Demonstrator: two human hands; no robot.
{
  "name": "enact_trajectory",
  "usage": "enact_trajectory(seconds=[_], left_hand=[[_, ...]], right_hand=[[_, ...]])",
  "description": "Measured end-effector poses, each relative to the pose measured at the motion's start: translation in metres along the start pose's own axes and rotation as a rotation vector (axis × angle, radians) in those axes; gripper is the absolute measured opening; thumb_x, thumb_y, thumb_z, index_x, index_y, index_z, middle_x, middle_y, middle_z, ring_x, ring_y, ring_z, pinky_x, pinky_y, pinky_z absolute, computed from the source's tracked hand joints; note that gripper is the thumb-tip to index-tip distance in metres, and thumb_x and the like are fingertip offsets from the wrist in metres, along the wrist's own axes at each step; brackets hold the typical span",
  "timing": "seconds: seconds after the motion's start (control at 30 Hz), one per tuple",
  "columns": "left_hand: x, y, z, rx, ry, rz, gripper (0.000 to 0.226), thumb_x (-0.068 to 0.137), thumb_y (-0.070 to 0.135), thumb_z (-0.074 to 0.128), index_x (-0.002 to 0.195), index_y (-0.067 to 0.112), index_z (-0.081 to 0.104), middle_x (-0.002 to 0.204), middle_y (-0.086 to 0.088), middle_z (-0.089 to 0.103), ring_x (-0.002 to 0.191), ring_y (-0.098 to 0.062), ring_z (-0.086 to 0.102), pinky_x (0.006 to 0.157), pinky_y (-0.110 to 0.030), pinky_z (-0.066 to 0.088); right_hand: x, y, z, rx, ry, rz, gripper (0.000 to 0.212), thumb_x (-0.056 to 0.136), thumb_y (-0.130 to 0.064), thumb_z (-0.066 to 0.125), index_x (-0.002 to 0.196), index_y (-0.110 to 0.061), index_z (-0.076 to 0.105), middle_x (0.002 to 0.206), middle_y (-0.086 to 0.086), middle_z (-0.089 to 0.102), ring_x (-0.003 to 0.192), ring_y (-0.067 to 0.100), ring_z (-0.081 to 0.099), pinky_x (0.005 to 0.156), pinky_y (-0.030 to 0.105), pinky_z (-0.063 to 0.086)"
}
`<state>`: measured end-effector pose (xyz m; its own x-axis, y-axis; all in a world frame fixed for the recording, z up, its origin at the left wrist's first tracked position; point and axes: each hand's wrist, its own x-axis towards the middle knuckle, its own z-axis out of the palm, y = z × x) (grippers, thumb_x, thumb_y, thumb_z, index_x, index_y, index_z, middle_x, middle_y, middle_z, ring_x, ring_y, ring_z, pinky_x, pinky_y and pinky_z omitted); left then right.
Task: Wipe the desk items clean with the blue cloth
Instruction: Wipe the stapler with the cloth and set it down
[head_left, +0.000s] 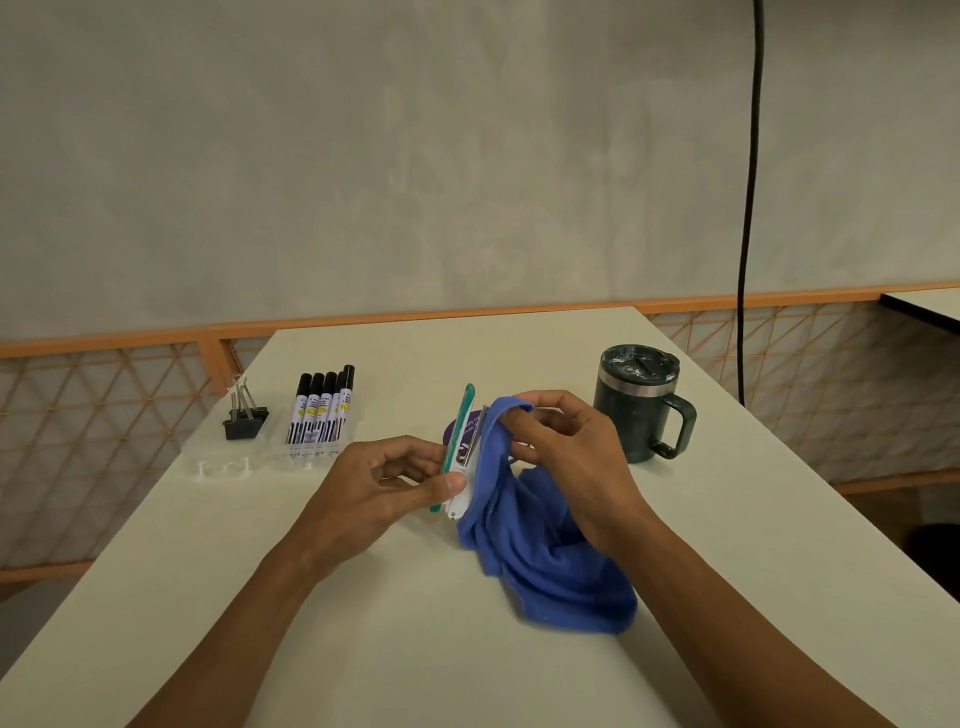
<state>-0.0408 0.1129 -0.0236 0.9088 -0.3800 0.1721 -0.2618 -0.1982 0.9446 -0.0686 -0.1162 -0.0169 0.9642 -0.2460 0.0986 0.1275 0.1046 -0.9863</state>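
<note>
Flanking stapler (459, 448) and cloth (550, 566): markers (322, 410), mug (639, 413).

on the table (415, 665), taking the stapler (460, 457) as centre: markers (322, 410) at ten o'clock, binder clips (245, 415) just left of them, mug (641, 410) at two o'clock, cloth (545, 561) touching it at five o'clock.
</note>
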Motion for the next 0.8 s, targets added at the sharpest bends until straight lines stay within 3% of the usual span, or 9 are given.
enact_trajectory(seconds=[0.1,0.23,0.37,0.47,0.63,0.8], left_hand=[[-0.0005,0.0021,0.0042,-0.019,-0.008,0.001,0.027,0.083,0.030,0.089,0.107,0.022,0.084,0.099,-0.007,0.079,0.097,-0.029,0.075,0.090,-0.040,0.062],[-0.0010,0.0032,0.0057,-0.092,0.042,-0.018,0.025,0.083,0.029,0.087,0.107,0.021,0.085,0.100,-0.008,0.080,0.100,-0.033,0.074,0.087,-0.030,0.062],[0.0000,0.0046,0.0076,-0.166,0.077,-0.064,0.028,0.083,0.024,0.085,0.109,0.013,0.084,0.100,-0.009,0.082,0.098,-0.030,0.077,0.079,-0.024,0.061],[0.0006,0.0056,0.0087,-0.185,0.090,-0.076,0.032,0.082,0.026,0.082,0.110,0.011,0.082,0.102,-0.007,0.082,0.097,-0.026,0.078,0.076,-0.023,0.061],[0.0012,0.0082,0.0079,-0.222,0.082,-0.073,0.027,0.087,0.024,0.077,0.110,0.009,0.081,0.101,-0.007,0.082,0.090,-0.017,0.078,0.074,-0.022,0.061],[0.0024,0.0060,0.0032,-0.216,0.093,-0.074,0.029,0.088,0.022,0.078,0.111,0.005,0.080,0.102,-0.012,0.081,0.092,-0.022,0.077,0.077,-0.029,0.064]], right_hand=[[0.0001,0.0007,0.0020,0.076,0.058,-0.028,0.016,0.094,-0.023,0.081,0.108,-0.016,0.076,0.105,0.003,0.080,0.098,0.021,0.079,0.096,0.048,0.063],[-0.0013,0.0017,0.0046,0.088,-0.010,-0.002,0.024,0.095,-0.022,0.080,0.118,-0.021,0.074,0.107,-0.002,0.081,0.105,0.016,0.077,0.094,0.038,0.064],[-0.0013,-0.0003,0.0012,0.028,-0.076,0.011,0.029,0.098,-0.022,0.076,0.127,-0.022,0.070,0.105,0.000,0.082,0.105,0.016,0.077,0.099,0.043,0.062],[-0.0010,-0.0016,-0.0028,-0.038,-0.092,-0.045,0.027,0.100,-0.020,0.074,0.126,-0.024,0.072,0.104,0.001,0.082,0.103,0.020,0.078,0.096,0.045,0.063],[-0.0018,0.0022,-0.0036,-0.050,-0.055,-0.193,0.034,0.097,-0.007,0.075,0.126,-0.025,0.075,0.104,0.006,0.080,0.102,0.023,0.077,0.089,0.035,0.064],[-0.0026,0.0044,0.0003,-0.127,-0.082,-0.201,0.041,0.095,-0.009,0.079,0.130,-0.030,0.073,0.119,-0.008,0.078,0.107,0.018,0.076,0.094,0.039,0.064]])
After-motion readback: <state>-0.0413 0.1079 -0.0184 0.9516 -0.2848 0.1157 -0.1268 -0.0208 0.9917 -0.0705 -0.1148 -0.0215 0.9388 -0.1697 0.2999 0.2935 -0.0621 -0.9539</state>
